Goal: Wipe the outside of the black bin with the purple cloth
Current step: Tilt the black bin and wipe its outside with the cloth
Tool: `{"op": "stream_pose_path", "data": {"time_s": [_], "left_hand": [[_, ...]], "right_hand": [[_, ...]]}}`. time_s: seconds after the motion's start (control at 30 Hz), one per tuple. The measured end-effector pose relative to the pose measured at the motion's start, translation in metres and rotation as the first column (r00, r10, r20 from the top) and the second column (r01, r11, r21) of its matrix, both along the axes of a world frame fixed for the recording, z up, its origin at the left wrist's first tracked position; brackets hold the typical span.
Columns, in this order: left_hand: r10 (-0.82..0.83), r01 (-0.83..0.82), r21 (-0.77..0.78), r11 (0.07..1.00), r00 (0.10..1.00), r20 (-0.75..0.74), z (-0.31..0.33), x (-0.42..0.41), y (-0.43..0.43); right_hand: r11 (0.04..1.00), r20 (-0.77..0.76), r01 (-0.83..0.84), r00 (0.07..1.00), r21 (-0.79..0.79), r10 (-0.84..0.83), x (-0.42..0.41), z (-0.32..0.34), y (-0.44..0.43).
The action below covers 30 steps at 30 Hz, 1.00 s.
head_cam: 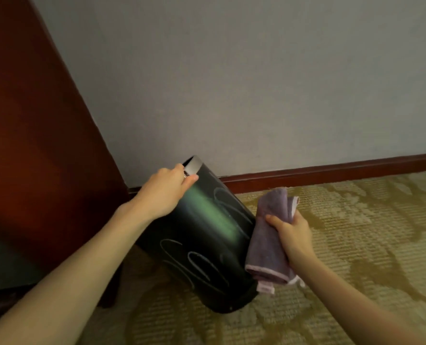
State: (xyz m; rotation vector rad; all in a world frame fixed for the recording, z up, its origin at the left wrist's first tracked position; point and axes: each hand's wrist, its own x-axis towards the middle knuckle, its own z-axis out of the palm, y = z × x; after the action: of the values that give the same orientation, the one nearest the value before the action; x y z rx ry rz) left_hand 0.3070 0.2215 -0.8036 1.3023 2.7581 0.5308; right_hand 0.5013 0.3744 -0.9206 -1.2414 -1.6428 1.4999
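Observation:
The black bin (202,235) is a glossy cylinder, tilted with its rim pointing up and away from me and its base low near me. Pale looping streaks mark its side. My left hand (164,192) grips the bin's silver rim at the top. My right hand (291,235) holds the folded purple cloth (269,242), which hangs against the bin's right side. The inside of the bin is hidden.
A dark red-brown wooden panel (37,135) stands at the left, with a dark piece of furniture (5,277) below it. A pale wall (256,83) with a red-brown skirting board (331,170) runs behind. Patterned yellow-green carpet (356,232) covers the floor.

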Motion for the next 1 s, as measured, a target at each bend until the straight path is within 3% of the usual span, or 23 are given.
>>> {"op": "stream_pose_path", "data": {"time_s": [0.1, 0.23, 0.4, 0.53, 0.8, 1.0], "left_hand": [[-0.021, 0.02, -0.063, 0.998, 0.999, -0.027, 0.0, -0.012, -0.002], [-0.045, 0.046, 0.121, 0.992, 0.999, -0.013, -0.009, -0.021, -0.008], [-0.049, 0.057, 0.19, 0.98, 0.998, -0.048, -0.019, -0.025, -0.014], [-0.053, 0.065, 0.233, 0.97, 0.997, -0.058, -0.02, -0.03, -0.02], [-0.049, 0.06, 0.291, 0.955, 0.998, -0.045, -0.027, -0.023, -0.039], [0.017, -0.009, 0.274, 0.962, 1.0, -0.026, -0.025, -0.023, -0.035]], "right_hand": [[0.985, 0.111, -0.019, 0.994, 0.17, 0.0, -0.012, -0.002, -0.021], [0.951, 0.2, 0.024, 0.976, 0.307, -0.09, -0.022, -0.005, -0.04], [0.918, 0.253, -0.005, 0.962, 0.397, -0.104, -0.035, -0.005, -0.027], [0.943, 0.362, -0.074, 0.931, 0.325, -0.052, -0.052, -0.005, 0.001], [0.976, 0.5, -0.217, 0.845, -0.004, 0.189, -0.09, -0.024, 0.059], [0.974, 0.528, -0.197, 0.842, 0.111, 0.11, -0.086, -0.022, 0.046]]}}
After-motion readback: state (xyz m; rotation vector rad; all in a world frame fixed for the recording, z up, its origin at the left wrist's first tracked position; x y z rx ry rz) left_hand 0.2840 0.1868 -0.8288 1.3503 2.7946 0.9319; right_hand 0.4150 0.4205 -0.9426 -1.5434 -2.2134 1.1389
